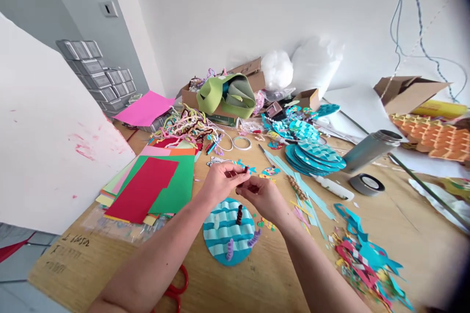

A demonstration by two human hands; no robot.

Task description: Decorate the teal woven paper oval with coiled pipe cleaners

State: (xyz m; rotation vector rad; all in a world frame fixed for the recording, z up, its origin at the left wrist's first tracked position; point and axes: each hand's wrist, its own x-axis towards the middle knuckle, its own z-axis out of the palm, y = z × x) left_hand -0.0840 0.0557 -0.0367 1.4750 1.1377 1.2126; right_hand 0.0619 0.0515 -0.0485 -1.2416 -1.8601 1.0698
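Note:
Over the table my left hand (224, 179) and my right hand (261, 196) meet, fingers closed in a pinch. Between them is a short dark brown pipe cleaner (246, 169), mostly hidden by the fingertips. Just below lies a round blue paper disc (215, 249) with wavy light-blue strips across it. A coiled dark brown pipe cleaner (239, 215) and a coiled purple one (229, 249) are on the disc, along with a pale coiled piece (216, 221). Another purple coil (254, 238) lies at its right edge.
Coloured paper sheets (172, 181) lie at left, below a pipe cleaner heap (183, 124). Red scissors (178, 286) sit near my left forearm. At right are stacked blue discs (316, 156), a metal flask (370, 151), black tape (366, 184) and paper scraps (367, 259).

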